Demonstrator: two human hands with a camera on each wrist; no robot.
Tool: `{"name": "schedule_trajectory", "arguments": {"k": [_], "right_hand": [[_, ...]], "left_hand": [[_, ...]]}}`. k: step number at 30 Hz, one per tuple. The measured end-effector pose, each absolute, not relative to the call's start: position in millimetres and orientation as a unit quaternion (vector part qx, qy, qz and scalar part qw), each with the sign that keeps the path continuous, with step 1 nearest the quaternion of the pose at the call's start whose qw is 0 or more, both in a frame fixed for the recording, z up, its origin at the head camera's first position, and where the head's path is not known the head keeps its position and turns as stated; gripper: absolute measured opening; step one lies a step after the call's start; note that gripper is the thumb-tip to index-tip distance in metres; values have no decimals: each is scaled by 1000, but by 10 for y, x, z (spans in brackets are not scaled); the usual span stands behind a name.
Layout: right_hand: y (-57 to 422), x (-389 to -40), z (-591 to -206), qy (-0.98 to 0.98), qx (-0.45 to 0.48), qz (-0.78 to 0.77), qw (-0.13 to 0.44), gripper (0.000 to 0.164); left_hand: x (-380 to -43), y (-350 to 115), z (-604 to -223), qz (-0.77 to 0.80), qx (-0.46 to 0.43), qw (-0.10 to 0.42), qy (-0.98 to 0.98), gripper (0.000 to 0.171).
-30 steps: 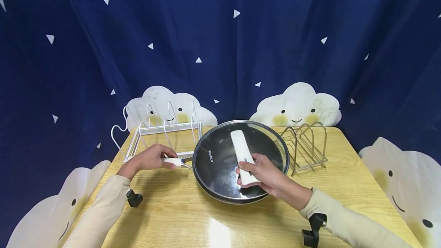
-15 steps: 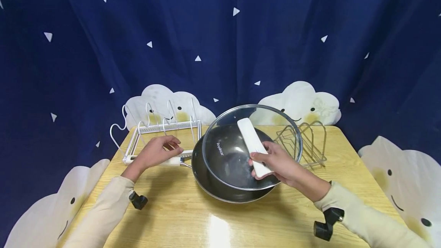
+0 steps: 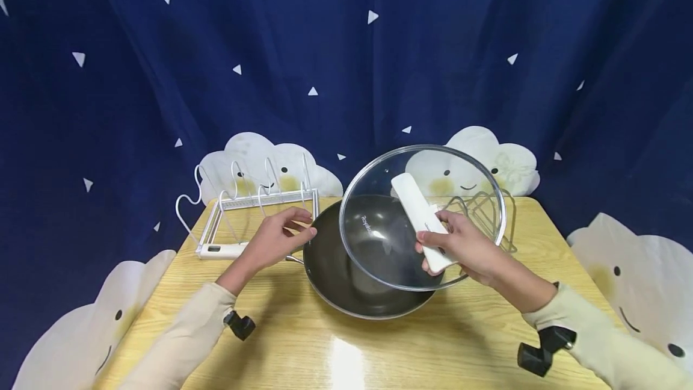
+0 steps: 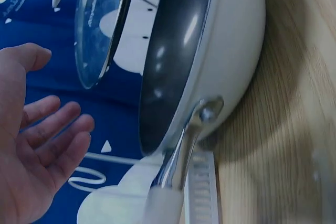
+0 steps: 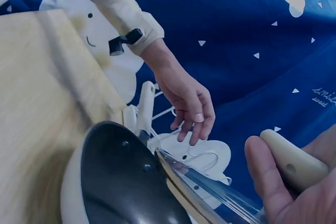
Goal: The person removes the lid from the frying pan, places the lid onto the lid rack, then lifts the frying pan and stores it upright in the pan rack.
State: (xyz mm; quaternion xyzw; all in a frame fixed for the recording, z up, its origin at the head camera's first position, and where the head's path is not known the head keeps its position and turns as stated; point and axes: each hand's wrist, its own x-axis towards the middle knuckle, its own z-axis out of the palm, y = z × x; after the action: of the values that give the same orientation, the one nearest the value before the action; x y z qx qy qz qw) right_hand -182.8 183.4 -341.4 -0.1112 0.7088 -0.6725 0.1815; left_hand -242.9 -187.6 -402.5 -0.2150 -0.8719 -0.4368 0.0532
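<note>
The left hand [image 3: 277, 238] hangs empty, while the right hand [image 3: 470, 245], gripping the near end of the handle [image 3: 413, 202], could let the lid [image 3: 373, 212] tip onto the pan [image 3: 345, 272]

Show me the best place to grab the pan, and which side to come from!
Probably its white handle, coming from the left: that long grip sticks out leftward from the round pan, away from the glass lid in the right hand.
</note>
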Motion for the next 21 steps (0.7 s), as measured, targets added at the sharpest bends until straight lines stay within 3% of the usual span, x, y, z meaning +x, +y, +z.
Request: {"name": "schedule_trajectory", "arguments": {"k": [14,21], "right_hand": [[2182,-1792,-3189,768,-104,-620,122,47],[2298,-1806,-3123,796,-99,-589,95,44]], "left_hand": [[-2531,-1356,-4082,-468,-270,17,-841,31],[-2682,-1140,-4092,-496,-269,19,-825,32]]}}
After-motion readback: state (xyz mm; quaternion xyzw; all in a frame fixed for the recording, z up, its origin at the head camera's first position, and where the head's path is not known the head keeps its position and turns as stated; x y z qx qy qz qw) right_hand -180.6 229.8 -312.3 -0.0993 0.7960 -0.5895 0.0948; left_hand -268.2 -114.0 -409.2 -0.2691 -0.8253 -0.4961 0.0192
